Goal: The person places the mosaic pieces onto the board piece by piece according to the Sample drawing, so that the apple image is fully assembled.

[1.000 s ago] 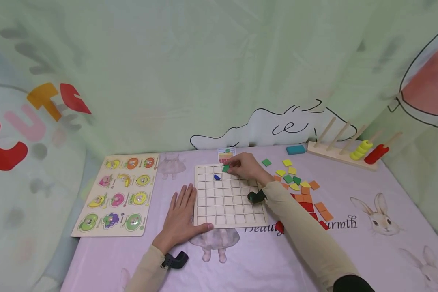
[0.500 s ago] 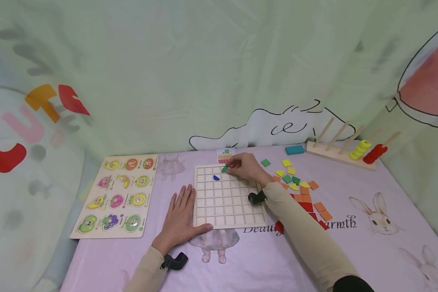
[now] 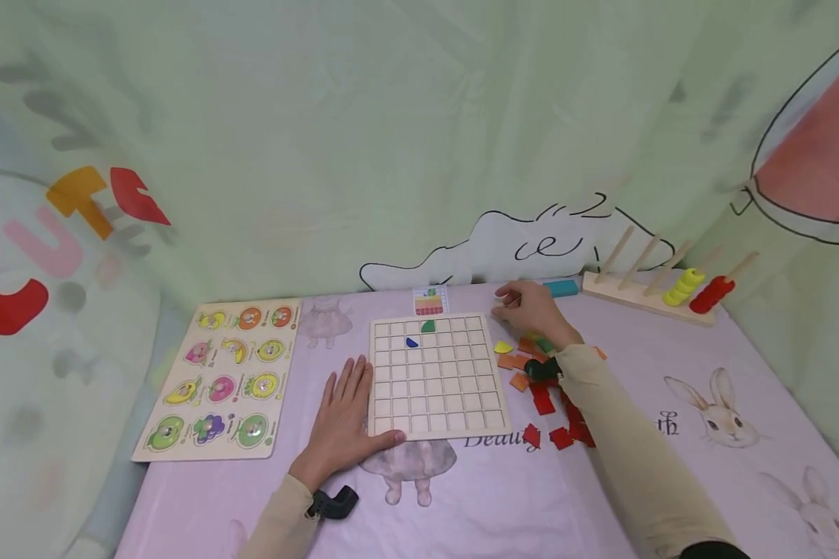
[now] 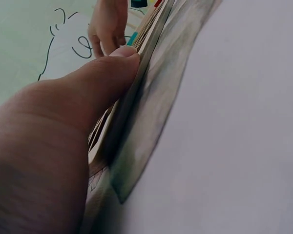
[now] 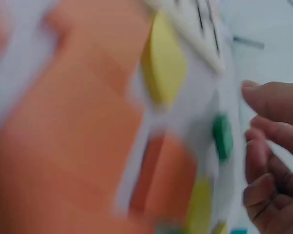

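Observation:
My left hand [image 3: 346, 407] lies spread along the left edge of a wooden grid board [image 3: 454, 425], its thumb [image 4: 107, 73] over the near edge. Two pieces sit on the board's grid: a green one with a rounded corner [image 3: 428, 326] and a small blue one [image 3: 411, 342]. My right hand [image 3: 534, 314] hovers over the table just right of the board's far corner, fingers loosely bent. Nothing shows between its thumb and fingers in the right wrist view, where a green tile [image 5: 222, 138] lies close by. Yellow pieces [image 5: 165, 61] and orange tiles [image 5: 171, 173] lie near that hand.
A small picture card [image 3: 430, 300] lies behind the board. Red tiles [image 3: 543, 400] are scattered under the right forearm. A teal block [image 3: 562, 288] and a peg stand with yellow and red beads [image 3: 646, 297] stand at the back right; a fruit puzzle board [image 3: 217, 380] lies left.
My right hand has let go of the green piece on the board and moved right, over the loose tiles. The left hand has stayed in place.

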{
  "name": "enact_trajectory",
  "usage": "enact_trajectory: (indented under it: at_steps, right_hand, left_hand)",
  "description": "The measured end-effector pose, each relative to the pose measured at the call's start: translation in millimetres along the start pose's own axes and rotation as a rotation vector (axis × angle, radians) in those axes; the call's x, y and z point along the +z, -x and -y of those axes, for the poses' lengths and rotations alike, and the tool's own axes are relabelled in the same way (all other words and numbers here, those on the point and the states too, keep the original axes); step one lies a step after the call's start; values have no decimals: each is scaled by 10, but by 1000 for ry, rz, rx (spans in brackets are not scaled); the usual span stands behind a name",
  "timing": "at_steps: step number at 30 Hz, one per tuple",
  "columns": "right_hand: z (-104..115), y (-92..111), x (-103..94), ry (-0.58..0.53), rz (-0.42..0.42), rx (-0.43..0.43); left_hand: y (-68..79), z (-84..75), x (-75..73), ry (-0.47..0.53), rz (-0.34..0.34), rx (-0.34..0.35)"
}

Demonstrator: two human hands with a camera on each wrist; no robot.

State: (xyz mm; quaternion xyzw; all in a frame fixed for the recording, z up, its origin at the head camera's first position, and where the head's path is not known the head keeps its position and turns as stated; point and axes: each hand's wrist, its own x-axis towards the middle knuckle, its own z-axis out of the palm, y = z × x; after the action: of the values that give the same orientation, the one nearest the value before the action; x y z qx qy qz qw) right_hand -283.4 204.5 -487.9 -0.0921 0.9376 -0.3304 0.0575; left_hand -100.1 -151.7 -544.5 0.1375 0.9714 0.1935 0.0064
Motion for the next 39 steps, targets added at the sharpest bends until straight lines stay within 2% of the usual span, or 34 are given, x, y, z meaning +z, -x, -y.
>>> enact_trajectory:
  at_steps: [6,10,16,22,27,33,37,39]
  right_hand:
    - [-128,32,-71,60,81,41]
    - [-121,29,-68,76,91,40]
    - [-140,4,-39,80,91,27]
    - [-149,-2,22,2,30,-35]
    - [-88,10,81,-112,-44,-28]
    - [51,-11,197,-327,-2,9]
    - [178,-8,306,-369,30,-5]
    - [249,-6,355,-355,34,-41]
  left_hand:
    - [17,21,20,38,-52,-11]
    - [27,15,32,55,-107,-10]
    - [36,1,18,63,-128,-10]
    - [20,41,-9,66,-108,29]
    - [15,58,-34,92,-75,49]
    - [17,50,-74,123,-57,42]
    - [18,45,-82,122,-55,37]
    - [16,47,-77,114,-62,41]
